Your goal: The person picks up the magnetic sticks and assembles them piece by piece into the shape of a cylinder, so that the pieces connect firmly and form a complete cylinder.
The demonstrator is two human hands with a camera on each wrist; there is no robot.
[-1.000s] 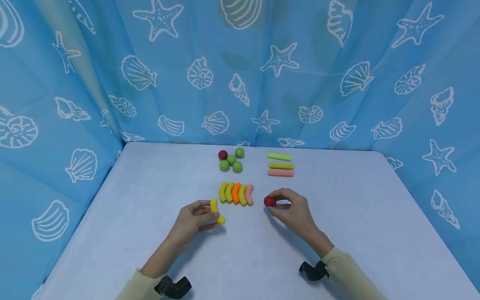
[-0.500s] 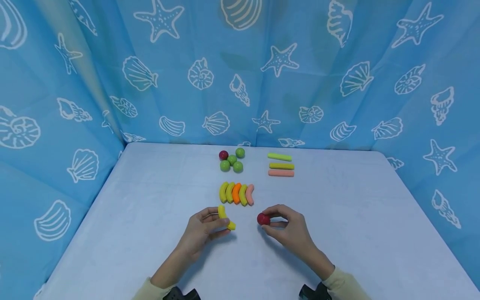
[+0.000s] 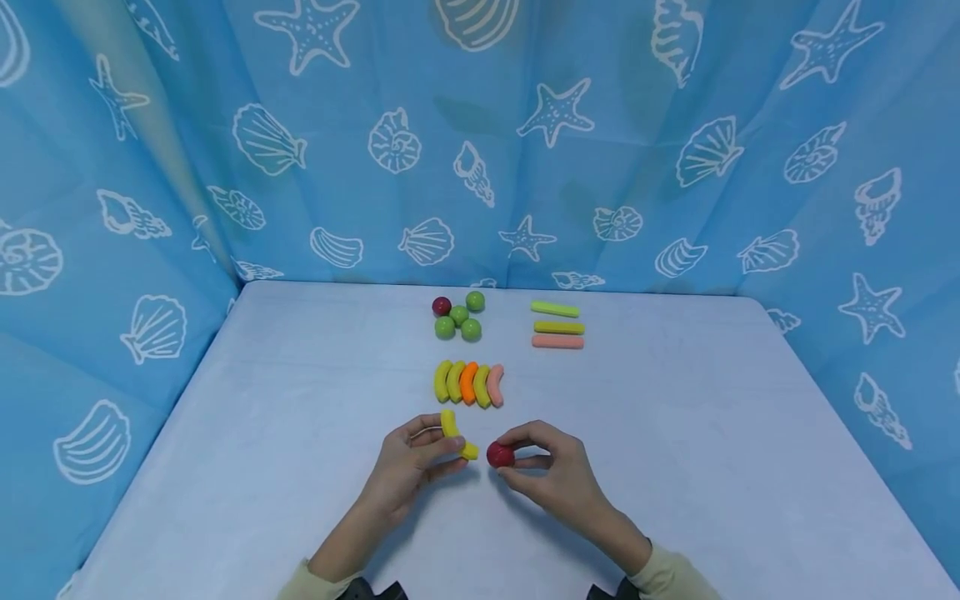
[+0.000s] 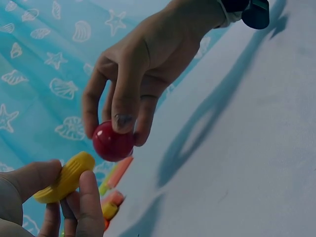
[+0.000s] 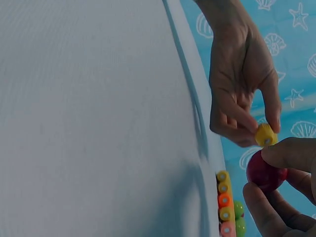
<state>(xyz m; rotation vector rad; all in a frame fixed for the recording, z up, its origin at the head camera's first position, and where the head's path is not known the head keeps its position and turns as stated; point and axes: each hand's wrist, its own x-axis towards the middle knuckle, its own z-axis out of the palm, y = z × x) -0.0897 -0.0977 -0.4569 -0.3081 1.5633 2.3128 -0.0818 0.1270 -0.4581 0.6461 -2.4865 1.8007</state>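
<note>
My left hand (image 3: 412,462) pinches a curved yellow stick (image 3: 452,432) between thumb and fingers; its end is ribbed in the left wrist view, with a small grey spot in the end face in the right wrist view. My right hand (image 3: 551,467) pinches a shiny red ball (image 3: 500,454) with thumb and fingertips. Both hands are above the near middle of the white table (image 3: 300,400). In the head view a narrow gap separates the red ball from the lower end of the yellow stick. Shadows of the hands fall on the cloth below.
Beyond the hands lies a row of curved sticks (image 3: 469,383) in yellow, orange and pink. Farther back sit several green balls (image 3: 471,330) with a dark red ball (image 3: 442,307). Three straight sticks (image 3: 557,328) lie to their right. A blue shell-print curtain (image 3: 480,167) surrounds the table.
My right hand has brought the red ball left and nearer to me. My left hand has moved the curved yellow stick right, so the two pieces are much closer together. Both grips stay the same.
</note>
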